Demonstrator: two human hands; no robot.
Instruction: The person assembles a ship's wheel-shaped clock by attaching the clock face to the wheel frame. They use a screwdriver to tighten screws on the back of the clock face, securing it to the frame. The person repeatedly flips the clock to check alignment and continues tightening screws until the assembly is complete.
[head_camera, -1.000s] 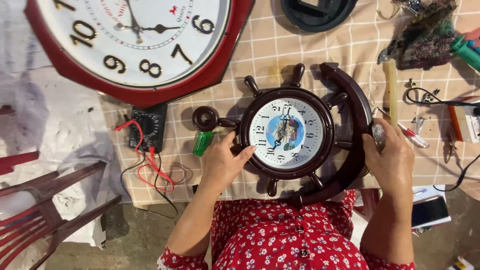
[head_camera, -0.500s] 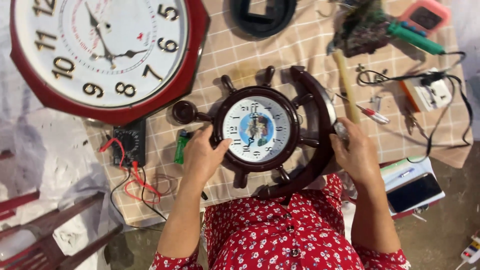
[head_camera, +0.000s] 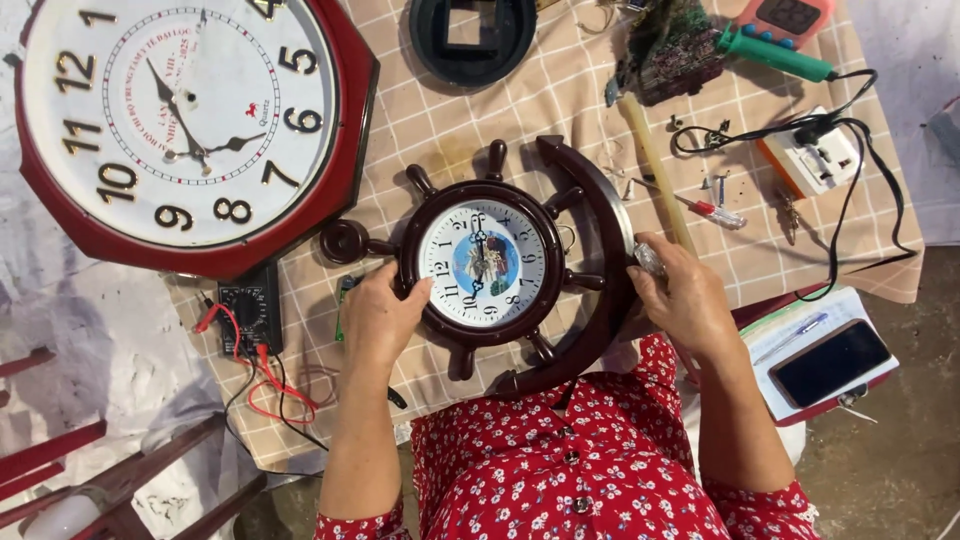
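the left hand (head_camera: 378, 318) is clamped on the left rim of the ship's-wheel clock (head_camera: 487, 265), thumb lying over the edge of its white dial. the right hand (head_camera: 684, 300) is closed on the outer curve of the dark wooden arc that wraps the clock's right side, and pinches a small clear-handled tool (head_camera: 648, 259) against it. the clock lies flat, face up, on the near middle of the surface (head_camera: 560, 100), which wears a tan checked cloth, just beyond the red flowered blouse (head_camera: 570, 470).

to the far left lies a large red-framed wall clock (head_camera: 190, 130), also face up; a black multimeter (head_camera: 250, 315) with red leads sits just near its lower edge. a pale wooden stick (head_camera: 650, 165) runs from the right hand toward the far side. farther right are a small red-tipped screwdriver (head_camera: 712, 210), a white power adapter (head_camera: 815, 160) with a black cord, and a green-handled soldering iron (head_camera: 775, 55). a dark phone (head_camera: 830, 362) rests on a notebook at the near right.
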